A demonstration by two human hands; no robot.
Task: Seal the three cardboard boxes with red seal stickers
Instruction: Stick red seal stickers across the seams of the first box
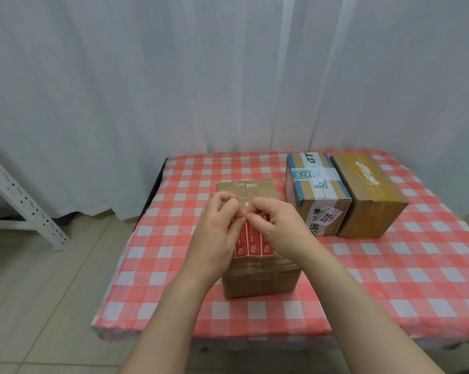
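A brown cardboard box [257, 279] stands in the middle of the table with its flaps closed. Over it I hold a sheet of red seal stickers [253, 242], three red strips side by side. My left hand [220, 225] grips the sheet's left side, its fingers curled at the top edge. My right hand [276, 225] pinches the sheet's top edge with thumb and forefinger, close against the left fingertips. A second box [315, 193] with blue tape and a white label sits at the back right. A third, yellowish box [371, 195] lies right beside it.
The table [390, 279] wears a red-and-white checked cloth, and its left and near edges are in view. White curtains hang behind. A white perforated metal frame [23, 201] stands on the tiled floor at the left.
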